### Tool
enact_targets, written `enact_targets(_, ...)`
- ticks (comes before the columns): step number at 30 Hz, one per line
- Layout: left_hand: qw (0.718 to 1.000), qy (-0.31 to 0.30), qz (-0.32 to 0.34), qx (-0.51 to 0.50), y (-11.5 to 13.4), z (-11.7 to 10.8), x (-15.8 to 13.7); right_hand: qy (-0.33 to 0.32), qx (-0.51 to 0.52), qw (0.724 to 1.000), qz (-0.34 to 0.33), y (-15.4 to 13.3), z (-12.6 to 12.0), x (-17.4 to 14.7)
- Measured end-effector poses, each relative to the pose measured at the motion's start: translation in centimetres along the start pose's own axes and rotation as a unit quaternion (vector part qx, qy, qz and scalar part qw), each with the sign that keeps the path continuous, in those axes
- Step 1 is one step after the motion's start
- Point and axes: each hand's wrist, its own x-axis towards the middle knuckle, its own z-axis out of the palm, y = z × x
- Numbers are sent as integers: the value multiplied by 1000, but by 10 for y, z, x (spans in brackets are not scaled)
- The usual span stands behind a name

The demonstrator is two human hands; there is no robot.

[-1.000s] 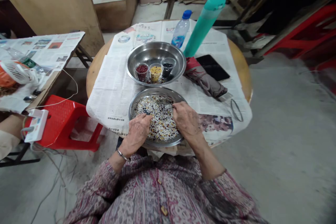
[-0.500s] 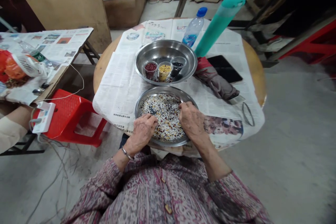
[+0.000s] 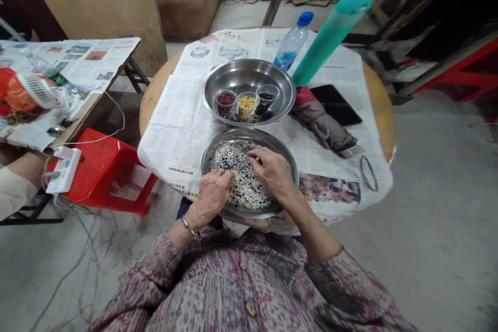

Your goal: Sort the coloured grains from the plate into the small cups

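We sit at a round wooden table (image 3: 379, 109) covered with newspaper (image 3: 182, 119). On it, farthest from us, stands a steel basin (image 3: 233, 75) holding three small clear cups: one of red beans (image 3: 226, 99), one of yellow grains (image 3: 247, 103) and one of black beans (image 3: 266, 97). Nearer to us, just beside that basin, lies a second steel tray (image 3: 290, 166) spread with mixed grains (image 3: 233, 158), white, dark and yellow together.

Both our hands rest inside this tray on the grains. Our left hand (image 3: 212, 194) is loosely curled at the near left edge, its fingertips touching the heap. Our right hand (image 3: 274, 174) reaches toward the middle, thumb and forefinger drawn together in a pinch on the grains; what it grips is too small to tell.

Behind the basin stand a tall teal flask (image 3: 330, 33) and a water bottle (image 3: 291, 44). A folded umbrella (image 3: 321, 122) lies to the right.
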Motion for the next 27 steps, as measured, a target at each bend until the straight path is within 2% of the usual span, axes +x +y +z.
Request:
enact_targets(5, 1000, -6, -4, -3, -2, 6, -1, -65, -83, 994, -30, -24, 17, 29)
enact_targets(9, 1000, -7, -12, -11, 1, 4, 0, -110, -151, 982, -32, -26, 29, 39)
enact_targets(12, 1000, -12, -18, -19, 3, 0, 1, -105, -153, 982, -32, -23, 34, 38)
enact_targets(18, 999, -18, -12, -29, 4, -4, 0, -55, -73, 996, -8, -19, 21, 27)
enact_targets(21, 999, -8, -14, -45, 3, -4, -2, -25, 21, 999, 9, -16, 11, 16)
enact_targets(24, 992, 40, -27, -121, 4, -8, 0, 4, 148, 989, 31, -15, 3, 5)
enact_targets(27, 961, 97, -66, -250, 8, -14, 5, 31, 226, 972, 62, -20, -4, -4)
